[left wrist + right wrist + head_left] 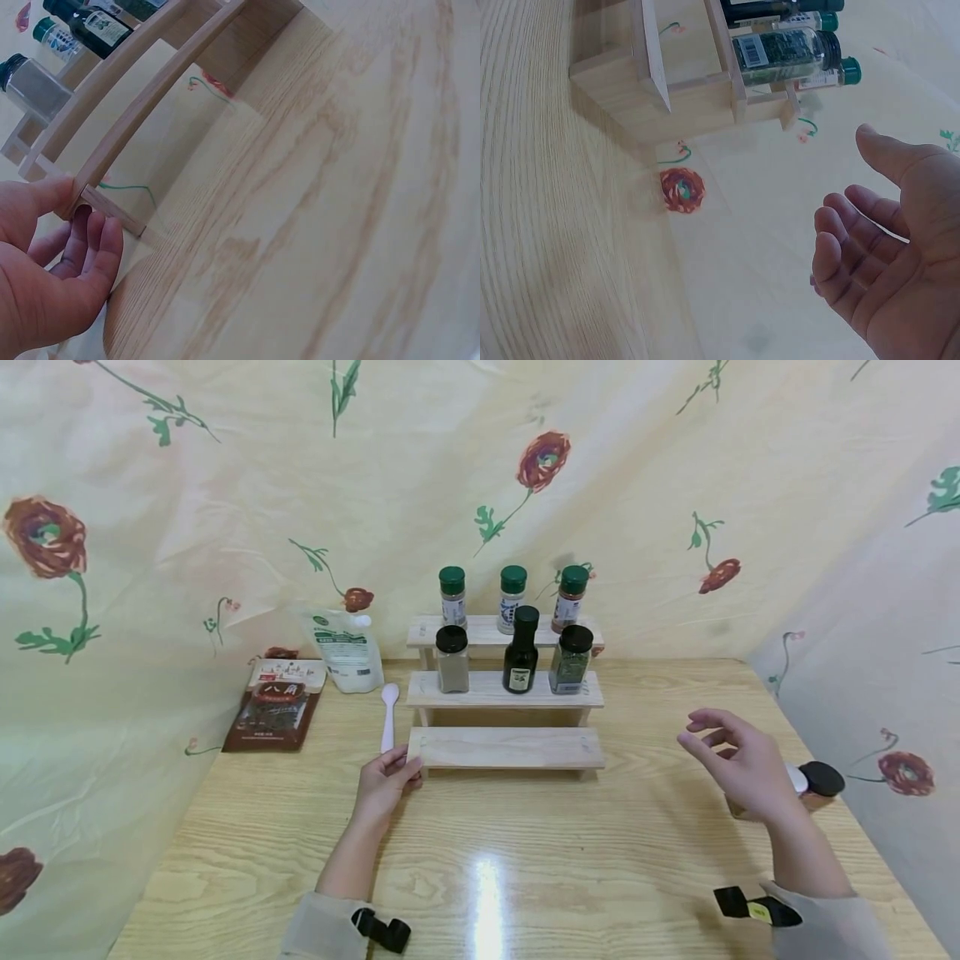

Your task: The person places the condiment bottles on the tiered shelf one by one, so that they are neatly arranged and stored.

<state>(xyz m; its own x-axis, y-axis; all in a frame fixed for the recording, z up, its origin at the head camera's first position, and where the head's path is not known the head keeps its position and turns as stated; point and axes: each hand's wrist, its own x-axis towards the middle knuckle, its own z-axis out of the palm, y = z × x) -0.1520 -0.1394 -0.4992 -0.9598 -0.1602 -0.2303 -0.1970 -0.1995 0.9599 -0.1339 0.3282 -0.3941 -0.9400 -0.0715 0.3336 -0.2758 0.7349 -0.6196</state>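
A three-step wooden rack (506, 748) stands at the middle of the table. My left hand (386, 783) pinches the left end of its lowest step, thumb on top and fingers curled beneath, as the left wrist view shows. Bare-palmed, my right hand (738, 764) is raised over the right of the table with loosely bent fingers and nothing in them. Behind that hand a black-lidded jar (821, 779) is partly hidden. On the middle step are a black-capped jar (453, 662), a dark bottle (521, 652) and a jar of green herbs (571, 662).
Three green-capped shakers (513, 597) stand on the top step. Left of the rack lie a white spoon (388, 718) and a brown spice packet (274, 706), with a white pouch (348, 652) leaning at the back. Flowered cloth (375, 485) hangs behind the table.
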